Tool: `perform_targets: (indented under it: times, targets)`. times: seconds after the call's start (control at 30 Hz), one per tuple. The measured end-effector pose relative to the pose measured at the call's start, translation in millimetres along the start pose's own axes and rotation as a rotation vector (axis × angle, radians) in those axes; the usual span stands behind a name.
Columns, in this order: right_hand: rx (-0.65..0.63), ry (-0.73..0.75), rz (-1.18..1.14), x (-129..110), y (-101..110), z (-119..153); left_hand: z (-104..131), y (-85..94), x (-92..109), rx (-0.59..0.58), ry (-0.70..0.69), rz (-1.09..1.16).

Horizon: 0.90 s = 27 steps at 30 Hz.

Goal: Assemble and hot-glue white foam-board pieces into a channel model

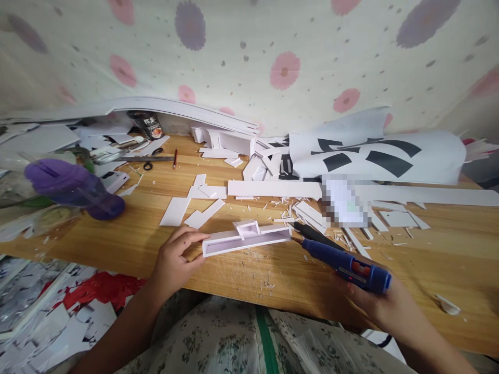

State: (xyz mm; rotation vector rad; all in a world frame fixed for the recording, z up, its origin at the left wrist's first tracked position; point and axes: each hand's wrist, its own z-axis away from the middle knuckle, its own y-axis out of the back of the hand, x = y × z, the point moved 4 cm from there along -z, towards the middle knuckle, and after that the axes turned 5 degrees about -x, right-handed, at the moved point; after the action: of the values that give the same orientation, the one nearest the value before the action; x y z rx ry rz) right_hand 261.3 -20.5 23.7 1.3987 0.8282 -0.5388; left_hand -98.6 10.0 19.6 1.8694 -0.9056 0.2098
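My left hand is closed on the left end of a long, shallow white foam-board box, thumb at the front and fingers on top. The open side of the box faces me, and a small square frame stands at its upper middle edge. My right hand is wrapped round a blue hot glue gun, a small red light showing on its side. The gun's nozzle is at the right end of the box; whether it touches cannot be told. A dark, long tool lies behind the gun.
White board offcuts and strips lie across the wooden table. At left stand a purple bottle and a dark can; scissors lie nearby. Behind are a white assembled piece and a patterned paper sheet.
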Motion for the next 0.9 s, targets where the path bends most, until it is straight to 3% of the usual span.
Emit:
perform_targets:
  times: [0.33,0.7,0.9]
  targets:
    - [0.011,-0.014,0.054,-12.0,2.3,1.3,0.9,-1.2,-3.2,0.002,0.022,0.010]
    - [-0.013,-0.018,0.053,-3.2,1.5,3.2,-0.9,-0.4,1.9,0.023,-0.083,0.035]
    - [0.009,-0.026,0.057,-3.2,1.5,4.4,3.3,-6.3,-3.9,-0.035,-0.077,0.150]
